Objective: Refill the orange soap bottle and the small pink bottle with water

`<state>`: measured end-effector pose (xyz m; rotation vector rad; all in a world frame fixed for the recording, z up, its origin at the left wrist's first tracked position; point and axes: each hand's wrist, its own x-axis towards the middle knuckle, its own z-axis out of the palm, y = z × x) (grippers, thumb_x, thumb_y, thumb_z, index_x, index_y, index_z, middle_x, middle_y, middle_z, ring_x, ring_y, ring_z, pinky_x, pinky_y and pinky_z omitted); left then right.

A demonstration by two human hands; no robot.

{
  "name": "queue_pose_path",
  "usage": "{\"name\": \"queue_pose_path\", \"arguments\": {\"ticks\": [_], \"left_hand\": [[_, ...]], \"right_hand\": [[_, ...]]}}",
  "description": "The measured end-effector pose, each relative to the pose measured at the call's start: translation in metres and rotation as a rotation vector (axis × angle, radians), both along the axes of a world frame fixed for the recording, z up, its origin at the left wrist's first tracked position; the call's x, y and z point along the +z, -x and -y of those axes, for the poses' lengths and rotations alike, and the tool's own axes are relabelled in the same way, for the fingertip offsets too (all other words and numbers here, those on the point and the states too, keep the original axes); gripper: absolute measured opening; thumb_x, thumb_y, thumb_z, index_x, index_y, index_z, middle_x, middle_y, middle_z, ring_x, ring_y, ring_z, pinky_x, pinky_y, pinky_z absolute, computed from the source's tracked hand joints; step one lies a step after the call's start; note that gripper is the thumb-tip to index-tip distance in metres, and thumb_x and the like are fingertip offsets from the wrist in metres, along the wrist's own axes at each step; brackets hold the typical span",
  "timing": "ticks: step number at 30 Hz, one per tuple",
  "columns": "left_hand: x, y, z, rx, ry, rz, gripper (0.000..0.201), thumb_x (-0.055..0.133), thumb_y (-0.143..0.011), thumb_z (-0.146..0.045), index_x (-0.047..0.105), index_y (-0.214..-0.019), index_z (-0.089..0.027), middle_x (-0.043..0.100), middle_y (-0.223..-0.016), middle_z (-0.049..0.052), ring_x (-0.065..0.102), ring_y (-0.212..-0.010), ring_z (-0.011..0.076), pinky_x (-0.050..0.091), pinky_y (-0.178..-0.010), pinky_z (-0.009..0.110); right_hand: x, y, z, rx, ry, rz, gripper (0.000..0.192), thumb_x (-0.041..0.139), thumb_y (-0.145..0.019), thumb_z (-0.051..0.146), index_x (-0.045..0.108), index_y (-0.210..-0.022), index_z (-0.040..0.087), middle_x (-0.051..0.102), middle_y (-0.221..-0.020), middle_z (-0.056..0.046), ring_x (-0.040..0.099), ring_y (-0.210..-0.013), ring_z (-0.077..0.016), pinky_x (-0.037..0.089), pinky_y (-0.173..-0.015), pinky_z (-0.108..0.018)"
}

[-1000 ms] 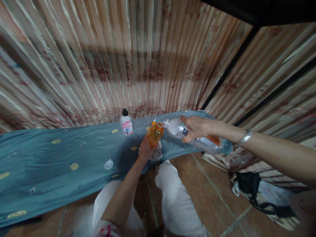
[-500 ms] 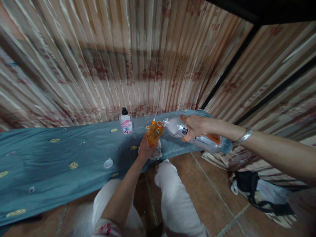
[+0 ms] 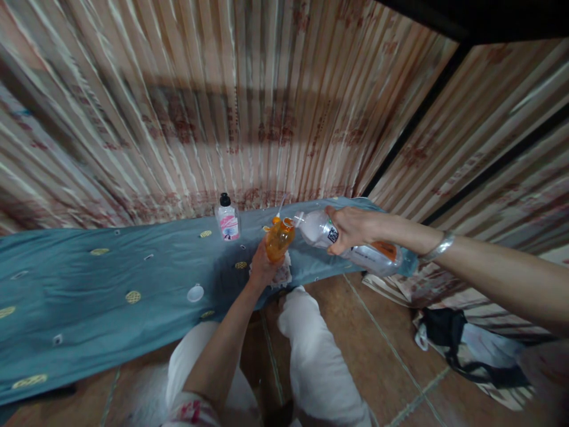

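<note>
At frame centre, left hand [image 3: 262, 268] grips orange bottle [image 3: 279, 239]; right hand [image 3: 351, 230] clasps tilted clear bottle [image 3: 355, 248], necks touching.

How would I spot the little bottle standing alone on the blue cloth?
Find the blue cloth spread below the striped curtain. Near its far edge, close to the curtain, stands a small clear bottle, left of the orange bottle in the left hand. Its black cap and pink label mark it out, and no hand touches it.
</note>
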<state>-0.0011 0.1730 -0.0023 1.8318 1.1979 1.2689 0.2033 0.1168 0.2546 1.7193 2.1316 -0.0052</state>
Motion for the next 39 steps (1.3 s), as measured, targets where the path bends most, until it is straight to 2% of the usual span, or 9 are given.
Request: {"name": "queue_pose_path", "arguments": {"ticks": [8,17,28,32,39], "left_hand": [[0.0024,-0.0007,0.0008,0.013,0.002,0.007,0.075,0.076,-0.070,-0.021,0.048,-0.140,-0.022,0.065,-0.135,0.011,0.064,-0.123,0.0291,0.051,-0.109,0.049],[0.0051,0.0004,0.0015,0.013,0.018,-0.025,0.074,0.075,-0.071,-0.020,0.048,-0.140,-0.021,0.066,-0.134,0.011,0.065,-0.122,0.0277,0.052,-0.108,0.046],[0.0065,-0.0008,0.0028,0.015,-0.002,-0.017,0.074,0.076,-0.072,-0.021,0.047,-0.140,-0.020,0.067,-0.133,0.011,0.065,-0.122,0.0275,0.052,-0.108,0.044],[0.0056,-0.0001,0.0020,0.014,0.030,-0.019,0.073,0.076,-0.071,-0.022,0.048,-0.139,-0.019,0.066,-0.134,0.012,0.065,-0.121,0.0283,0.052,-0.108,0.046],[0.0050,-0.0007,0.0019,0.012,0.043,-0.001,0.070,0.075,-0.071,-0.023,0.049,-0.136,-0.020,0.067,-0.133,0.011,0.065,-0.122,0.0287,0.052,-0.107,0.046]], "right_hand": [[0.0017,0.0017,0.0025,-0.001,-0.022,-0.049,0.073,0.079,-0.069,0.051,0.059,-0.124,0.007,0.074,-0.083,-0.012,0.069,-0.074,-0.0287,0.038,-0.056,-0.030],[0.0008,0.0000,0.0010,0.010,-0.005,-0.033,0.078,0.079,-0.070,0.054,0.056,-0.126,0.005,0.074,-0.085,-0.012,0.067,-0.070,-0.0244,0.036,-0.052,-0.028],[0.0031,0.0021,0.0035,0.013,-0.010,-0.038,0.073,0.078,-0.071,0.049,0.056,-0.123,0.003,0.073,-0.083,-0.012,0.066,-0.071,-0.0240,0.035,-0.053,-0.028],[0.0026,0.0022,0.0028,0.001,0.002,-0.018,0.078,0.078,-0.070,0.053,0.054,-0.126,0.003,0.073,-0.086,-0.014,0.067,-0.074,-0.0261,0.037,-0.054,-0.028],[0.0050,0.0038,0.0044,0.002,0.003,-0.036,0.073,0.077,-0.071,0.049,0.057,-0.123,0.003,0.073,-0.087,-0.016,0.068,-0.074,-0.0279,0.038,-0.056,-0.030]]}}
